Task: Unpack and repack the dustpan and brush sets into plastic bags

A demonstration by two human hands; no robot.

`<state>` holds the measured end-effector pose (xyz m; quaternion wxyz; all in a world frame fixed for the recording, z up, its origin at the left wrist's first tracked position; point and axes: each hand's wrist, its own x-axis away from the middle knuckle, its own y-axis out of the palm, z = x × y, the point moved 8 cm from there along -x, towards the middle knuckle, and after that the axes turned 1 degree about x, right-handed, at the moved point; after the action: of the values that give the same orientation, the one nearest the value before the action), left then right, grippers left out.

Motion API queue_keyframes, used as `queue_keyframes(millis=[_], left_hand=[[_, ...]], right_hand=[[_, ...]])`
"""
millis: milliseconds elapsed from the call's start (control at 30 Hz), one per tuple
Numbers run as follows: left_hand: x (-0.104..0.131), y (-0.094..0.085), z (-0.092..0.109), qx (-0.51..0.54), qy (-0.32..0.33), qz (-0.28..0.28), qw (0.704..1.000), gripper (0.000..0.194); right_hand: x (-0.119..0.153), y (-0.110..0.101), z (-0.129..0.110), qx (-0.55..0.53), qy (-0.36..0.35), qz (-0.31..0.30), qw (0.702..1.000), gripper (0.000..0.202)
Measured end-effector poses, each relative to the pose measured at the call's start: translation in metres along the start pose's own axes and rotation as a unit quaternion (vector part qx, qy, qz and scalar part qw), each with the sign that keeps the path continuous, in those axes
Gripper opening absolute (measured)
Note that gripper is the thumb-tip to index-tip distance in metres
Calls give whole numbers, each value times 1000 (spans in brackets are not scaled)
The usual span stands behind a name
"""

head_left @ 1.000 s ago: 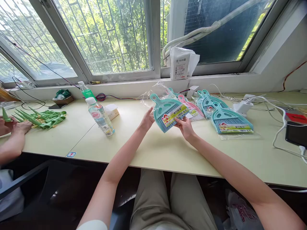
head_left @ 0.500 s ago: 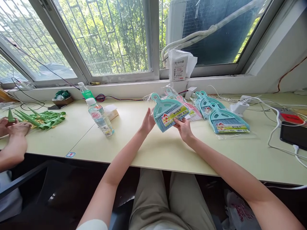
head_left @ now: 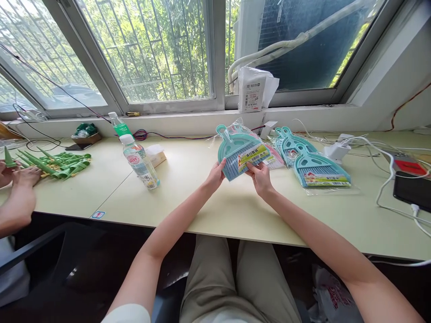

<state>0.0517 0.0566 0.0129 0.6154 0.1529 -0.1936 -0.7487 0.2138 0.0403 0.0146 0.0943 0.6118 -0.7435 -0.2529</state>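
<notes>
A teal dustpan and brush set [head_left: 235, 144] in clear plastic wrap, with a yellow printed label, is held tilted above the table. My left hand [head_left: 215, 176] grips its left lower edge, thumb on the front. My right hand [head_left: 260, 178] pinches the lower right part near the label. Behind it lies a pink dustpan set [head_left: 275, 157], partly hidden. To the right, several more wrapped teal dustpan sets [head_left: 319, 168] rest on the table.
Two plastic bottles [head_left: 139, 163] and a small tissue box [head_left: 156, 155] stand left of my hands. Farther left, another person's hands [head_left: 27, 176] touch green leaf pieces [head_left: 63, 163]. White cables, a charger [head_left: 336, 151] and a black phone [head_left: 412, 188] lie on the right.
My left hand has closed onto the set's left edge, where its fingers were beside it before. The held set has shifted slightly right and turned a little.
</notes>
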Motion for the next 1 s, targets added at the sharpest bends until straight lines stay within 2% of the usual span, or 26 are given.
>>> queue_keyframes(millis=[67,133,233,300,333,367,433,500,567,633,667,733,800,900,1000], left_hand=[[8,8,-14,-27,-20,-30,999,41],[24,31,-35,-89,-72,-136,984,45],[56,66,-59,-210,-134,-325,912,45],[66,75,-54,-294,-112,-378,871,44],[64,73,-44,-341,-79,-363,863,46],[57,68,-29,-391,-29,-316,864,49],[43,52,15,-477,114,-152,858,53],[43,42,54,-529,253,-6,810,43],[45,44,69,-576,332,51,745,27],[41,50,65,-628,346,47,696,23],[38,52,59,-651,336,39,680,21],[35,53,47,-682,312,22,662,15],[36,53,41,-701,302,12,646,16],[45,57,38,-728,325,-1,604,30],[57,72,33,-755,372,-49,538,30]], right_hand=[[-2,-3,-1,7,-18,15,1000,34],[-6,-11,-5,2,-45,56,997,29],[-14,-25,-10,-24,-64,110,992,25],[-18,-28,-10,-38,-52,116,991,26],[-18,-28,-9,-39,-43,111,992,27],[-18,-27,-7,-37,-34,103,993,28],[-14,-21,-3,-20,-19,81,996,30],[-8,-13,1,5,-8,58,998,31],[0,-2,5,33,1,28,999,33],[7,8,11,64,9,-2,998,34],[10,10,13,80,12,-11,997,35],[14,12,18,107,17,-16,994,36],[14,11,21,125,20,-13,992,38],[10,10,21,133,15,-12,991,40],[6,7,17,139,0,4,990,42]])
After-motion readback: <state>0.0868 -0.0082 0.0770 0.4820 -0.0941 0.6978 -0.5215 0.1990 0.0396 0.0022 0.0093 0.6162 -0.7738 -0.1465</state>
